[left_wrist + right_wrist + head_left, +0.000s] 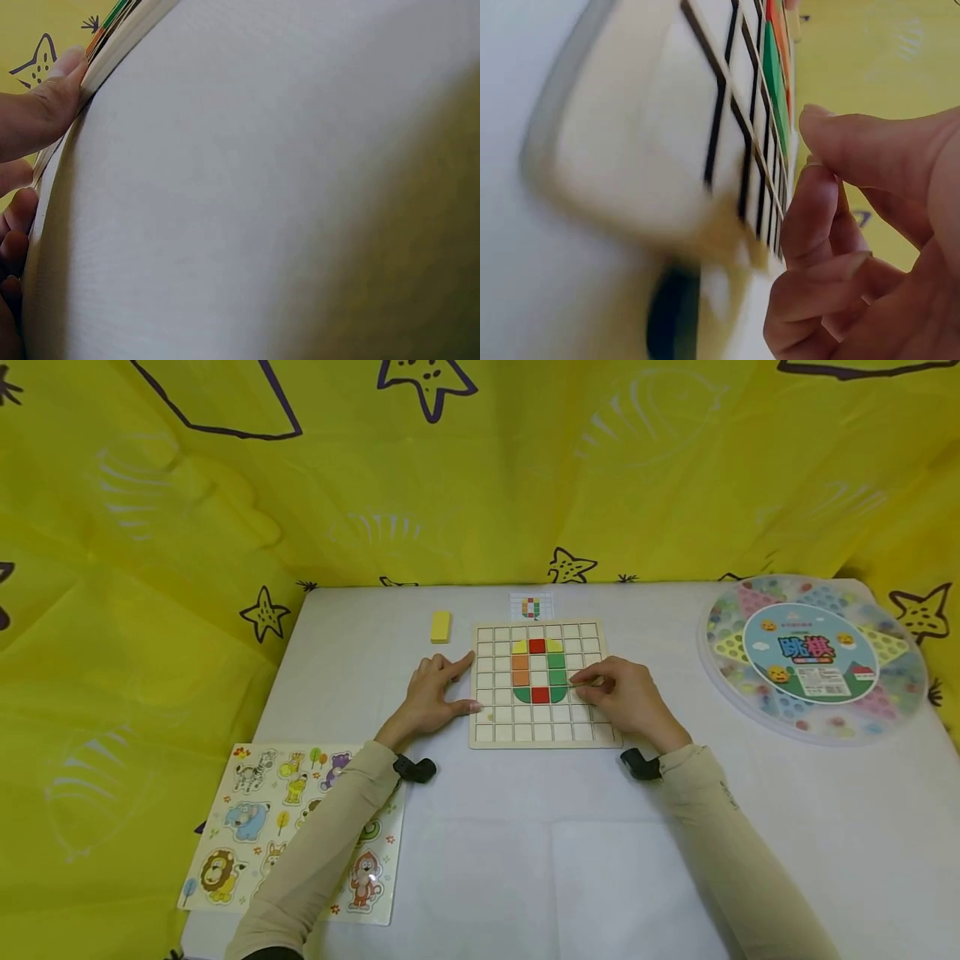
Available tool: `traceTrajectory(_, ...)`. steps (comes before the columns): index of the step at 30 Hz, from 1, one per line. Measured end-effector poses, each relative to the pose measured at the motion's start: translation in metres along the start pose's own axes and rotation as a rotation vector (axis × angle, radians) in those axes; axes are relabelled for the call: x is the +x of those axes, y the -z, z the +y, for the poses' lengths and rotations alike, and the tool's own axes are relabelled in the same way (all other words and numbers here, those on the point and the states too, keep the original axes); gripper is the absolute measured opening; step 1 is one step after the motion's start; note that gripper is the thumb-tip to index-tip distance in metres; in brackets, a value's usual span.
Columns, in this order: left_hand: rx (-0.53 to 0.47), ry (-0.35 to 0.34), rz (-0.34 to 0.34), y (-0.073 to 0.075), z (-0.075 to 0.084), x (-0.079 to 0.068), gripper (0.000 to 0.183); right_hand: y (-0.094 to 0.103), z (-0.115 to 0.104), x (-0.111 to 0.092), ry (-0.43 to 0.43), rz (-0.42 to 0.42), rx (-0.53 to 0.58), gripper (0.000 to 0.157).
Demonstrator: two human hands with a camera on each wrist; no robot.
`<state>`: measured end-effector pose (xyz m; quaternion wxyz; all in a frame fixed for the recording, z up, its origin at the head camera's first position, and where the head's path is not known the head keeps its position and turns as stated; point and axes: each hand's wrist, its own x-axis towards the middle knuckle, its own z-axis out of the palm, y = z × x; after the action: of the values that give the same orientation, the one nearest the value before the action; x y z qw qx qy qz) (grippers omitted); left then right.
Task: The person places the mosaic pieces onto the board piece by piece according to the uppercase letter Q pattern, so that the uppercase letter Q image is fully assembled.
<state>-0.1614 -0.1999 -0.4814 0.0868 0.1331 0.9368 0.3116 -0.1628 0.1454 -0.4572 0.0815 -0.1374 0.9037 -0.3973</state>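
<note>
In the head view a wooden grid board lies flat, with a ring of red, yellow, orange and green tiles in its middle squares. My left hand touches the board's left edge with thumb and index finger extended, the other fingers bent. The left wrist view shows that thumb at the board's edge. Over the board's right side, my right hand has its thumb and index fingertips close together beside the green tiles. No piece shows between those fingertips in the right wrist view.
A small pattern card lies behind the board, with a yellow block to its left. An animal puzzle board sits under the left forearm. At the right is a round, clear Chinese checkers case. A yellow curtain hangs behind.
</note>
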Motion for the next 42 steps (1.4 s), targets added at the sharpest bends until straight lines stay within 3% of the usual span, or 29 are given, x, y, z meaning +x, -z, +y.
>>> traceTrajectory(10,0.005,0.001,0.001,0.0,0.001,0.0,0.093,0.04,0.029,-0.033,-0.063,0.016,-0.072,0.02)
traceTrajectory(15,0.002,0.006,0.005,0.0,0.001,0.0,0.093,0.049,0.042,-0.048,-0.064,-0.028,-0.104,0.021)
traceTrajectory(23,0.001,0.003,0.009,0.0,0.0,0.0,0.093,0.05,0.048,-0.059,-0.077,-0.057,-0.09,0.021)
traceTrajectory(42,-0.004,-0.004,0.014,0.0,0.0,0.0,0.093,0.043,0.046,-0.06,-0.07,-0.044,-0.1,0.023)
